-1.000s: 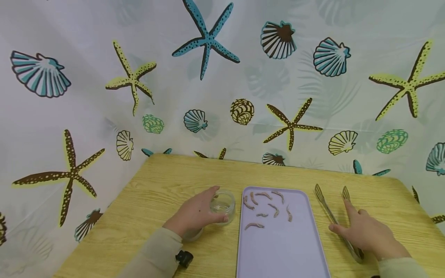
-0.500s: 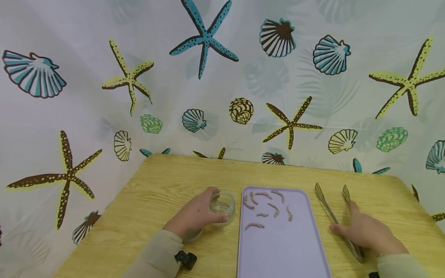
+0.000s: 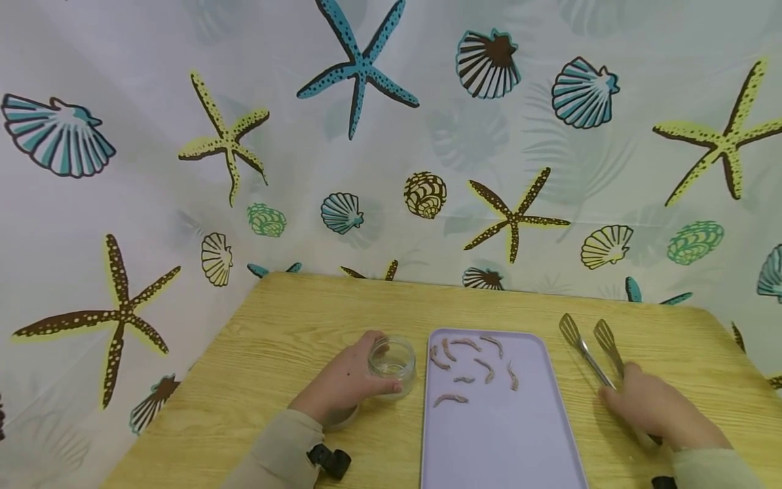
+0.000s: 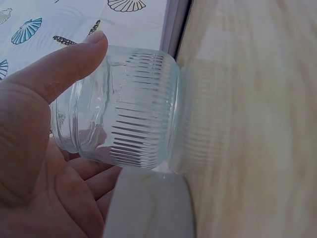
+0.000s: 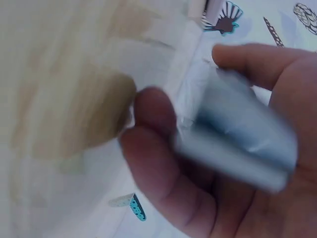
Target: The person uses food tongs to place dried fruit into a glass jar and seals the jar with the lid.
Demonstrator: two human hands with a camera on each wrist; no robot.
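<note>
In the head view my left hand (image 3: 351,380) holds a clear glass jar (image 3: 394,367) at the left of a lilac tray. The left wrist view shows the jar's ribbed wall (image 4: 141,109) and its base on the wood, with my thumb across its rim end. At the right, my right hand (image 3: 654,407) grips metal tongs (image 3: 589,356), their slotted heads apart and pointing away from me. The tongs' handle end (image 5: 242,134) lies blurred across my palm in the right wrist view. On the tray (image 3: 501,441) lie several small, thin, curled brownish pieces (image 3: 485,370).
A small, pale round-edged dish or lid (image 4: 148,203) stands close beside the jar, partly hidden by my left wrist in the head view. The wooden tabletop (image 3: 318,312) ends at a patterned curtain (image 3: 391,163) behind and at the sides.
My right hand has gone from reaching over the tongs to gripping them, and their heads have come closer together. The left hand and jar have stayed almost still.
</note>
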